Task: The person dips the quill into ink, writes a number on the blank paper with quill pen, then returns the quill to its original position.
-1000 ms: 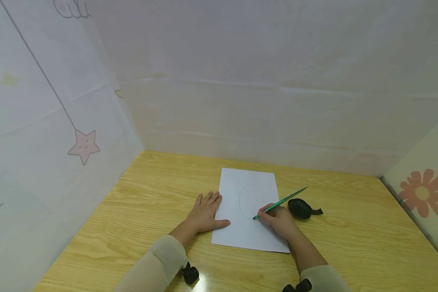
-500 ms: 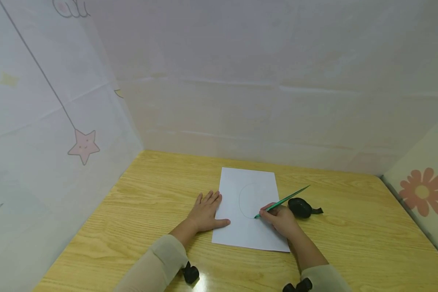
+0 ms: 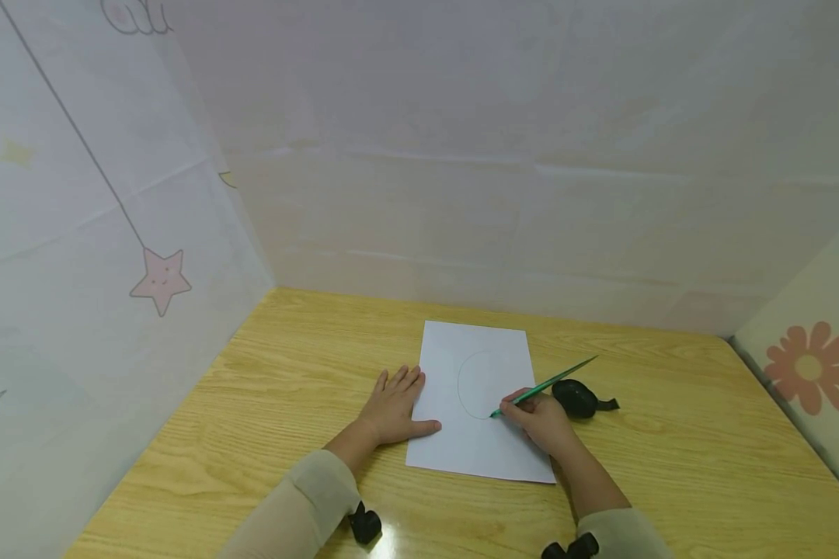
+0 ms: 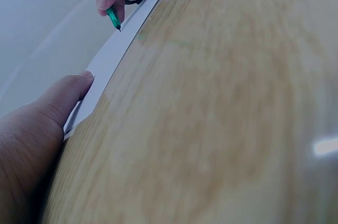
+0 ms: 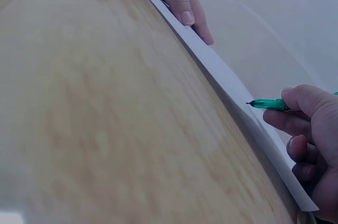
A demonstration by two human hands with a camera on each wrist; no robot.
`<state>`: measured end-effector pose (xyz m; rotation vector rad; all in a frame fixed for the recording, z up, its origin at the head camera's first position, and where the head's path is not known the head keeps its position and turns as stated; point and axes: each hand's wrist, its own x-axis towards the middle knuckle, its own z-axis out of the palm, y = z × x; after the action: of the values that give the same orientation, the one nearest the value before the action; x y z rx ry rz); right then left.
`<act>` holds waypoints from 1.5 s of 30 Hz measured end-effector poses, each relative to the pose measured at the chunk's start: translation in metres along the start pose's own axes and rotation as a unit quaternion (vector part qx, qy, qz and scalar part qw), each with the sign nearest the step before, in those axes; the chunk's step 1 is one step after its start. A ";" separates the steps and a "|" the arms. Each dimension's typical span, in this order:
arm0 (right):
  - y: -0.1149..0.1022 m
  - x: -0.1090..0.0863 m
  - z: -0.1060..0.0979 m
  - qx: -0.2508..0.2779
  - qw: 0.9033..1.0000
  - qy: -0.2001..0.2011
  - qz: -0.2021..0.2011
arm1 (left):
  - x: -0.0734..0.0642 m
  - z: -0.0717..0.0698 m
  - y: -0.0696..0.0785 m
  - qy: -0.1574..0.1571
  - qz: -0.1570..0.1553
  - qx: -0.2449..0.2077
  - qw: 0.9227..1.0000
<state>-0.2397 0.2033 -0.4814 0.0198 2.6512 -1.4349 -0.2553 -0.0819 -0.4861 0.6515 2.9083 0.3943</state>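
- Wooden table (image 3: pixel 287 373), paper (image 3: pixel 461 450) with curved line (image 3: pixel 457 384) on top.
- Left hand (image 3: pixel 395 407): fingers spread across paper's left edge.
- Right hand (image 3: pixel 541 423): pinches pen (image 3: pixel 554 381), tip at the line.

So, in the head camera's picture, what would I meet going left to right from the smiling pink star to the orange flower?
Pink star → small yellow wall print → left hand → curved line on the white paper → right hand → black object → orange flower.

The person wears beige sleeves (image 3: pixel 301 501) and black, rounded wrist devices (image 3: pixel 366 526), seemingly cameras.
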 end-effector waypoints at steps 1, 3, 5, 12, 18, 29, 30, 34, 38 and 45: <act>0.000 0.000 0.000 -0.002 1.000 0.001 0.000 | 0.000 0.000 0.000 0.000 0.000 0.000 1.000; 0.001 0.000 0.000 -0.003 1.000 0.002 0.000 | 0.000 0.000 0.000 -0.001 0.000 -0.001 1.000; 0.001 0.000 -0.001 -0.005 1.000 0.002 -0.001 | 0.000 0.000 0.000 -0.001 0.000 -0.002 1.000; 0.003 0.002 -0.002 -0.003 1.000 0.005 -0.004 | -0.001 0.000 0.000 0.000 0.003 -0.007 1.000; 0.004 0.003 -0.003 -0.004 1.000 0.008 -0.006 | -0.001 0.000 0.000 -0.002 0.003 -0.003 1.000; 0.005 0.005 -0.004 0.013 1.000 0.016 0.003 | -0.001 0.000 -0.001 -0.002 0.003 -0.008 1.000; 0.005 0.004 -0.004 0.014 1.000 0.017 0.004 | -0.001 0.000 -0.001 -0.002 0.003 -0.008 1.000; 0.004 0.005 -0.005 0.019 1.000 0.019 0.004 | -0.001 0.000 -0.002 -0.001 0.003 -0.006 1.000; 0.003 0.006 -0.005 0.014 1.000 0.023 0.004 | -0.001 0.000 -0.001 -0.001 0.002 -0.004 1.000; 0.003 0.008 -0.006 0.010 0.999 0.034 0.010 | 0.000 0.000 -0.002 -0.002 0.003 -0.002 1.000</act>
<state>-0.2476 0.2094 -0.4815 0.0989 2.6826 -1.4812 -0.2555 -0.0834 -0.4868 0.6601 2.9025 0.3993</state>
